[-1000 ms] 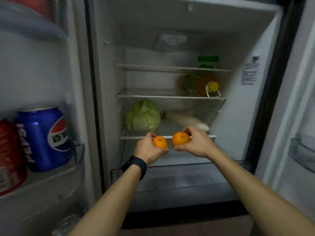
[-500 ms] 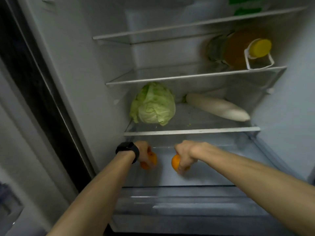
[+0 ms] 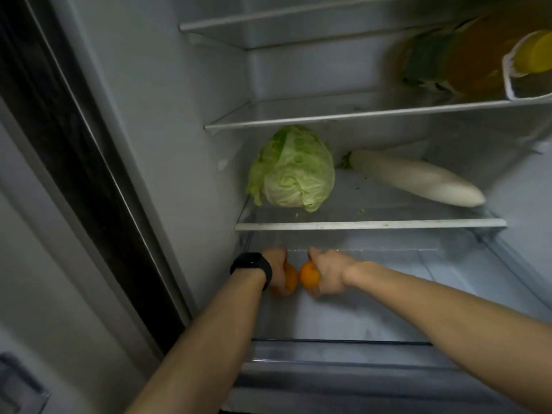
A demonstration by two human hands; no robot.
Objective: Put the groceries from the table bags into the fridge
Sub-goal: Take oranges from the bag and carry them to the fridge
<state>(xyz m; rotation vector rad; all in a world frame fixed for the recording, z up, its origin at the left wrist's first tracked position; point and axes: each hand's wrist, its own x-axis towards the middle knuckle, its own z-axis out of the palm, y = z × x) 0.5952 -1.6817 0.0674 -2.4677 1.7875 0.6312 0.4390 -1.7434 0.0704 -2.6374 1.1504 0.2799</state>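
Both my arms reach into the open fridge, under its lowest glass shelf (image 3: 370, 225). My left hand (image 3: 276, 271), with a black watch on the wrist, grips one orange (image 3: 289, 280). My right hand (image 3: 327, 271) grips a second orange (image 3: 309, 274). The two oranges are side by side, almost touching, low over the pale floor of the bottom compartment (image 3: 373, 315) near its left wall. I cannot tell whether they rest on that floor.
A green cabbage (image 3: 294, 170) and a white radish (image 3: 415, 179) lie on the shelf just above my hands. One shelf higher, at the right, lies a bottle of yellow oil (image 3: 484, 58). The fridge's dark door seal (image 3: 74, 162) runs down the left.
My hands carried the oranges from in front of the shelf edge down into the bottom compartment, then leftward and closer together. My head has moved nearer the fridge.
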